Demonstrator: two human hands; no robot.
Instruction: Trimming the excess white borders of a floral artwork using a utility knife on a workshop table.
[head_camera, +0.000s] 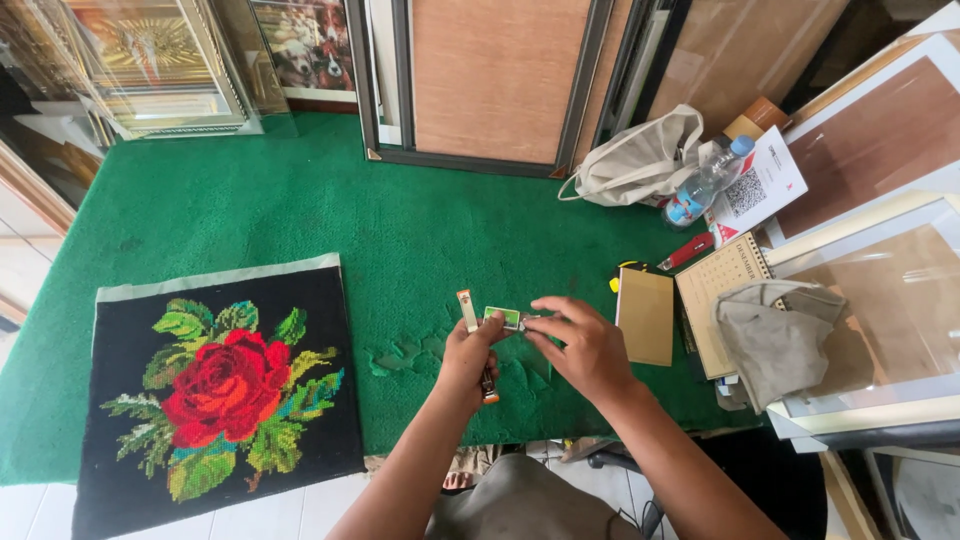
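Embroidery left of hands; notebook, calendar right.

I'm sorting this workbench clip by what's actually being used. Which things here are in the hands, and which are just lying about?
In hand:
- small green box, held between left hand and right hand
- slim tool in the left hand

Lying about:
- rose needlework
- tan notebook
- calendar pad
- folded grey cloth
- water bottle
- cloth bag
- leaning frames

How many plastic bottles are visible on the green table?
1. A clear plastic bottle with a blue cap lies at the table's far right, beside the beige cloth bag. Others may be hidden behind the bag or frames.
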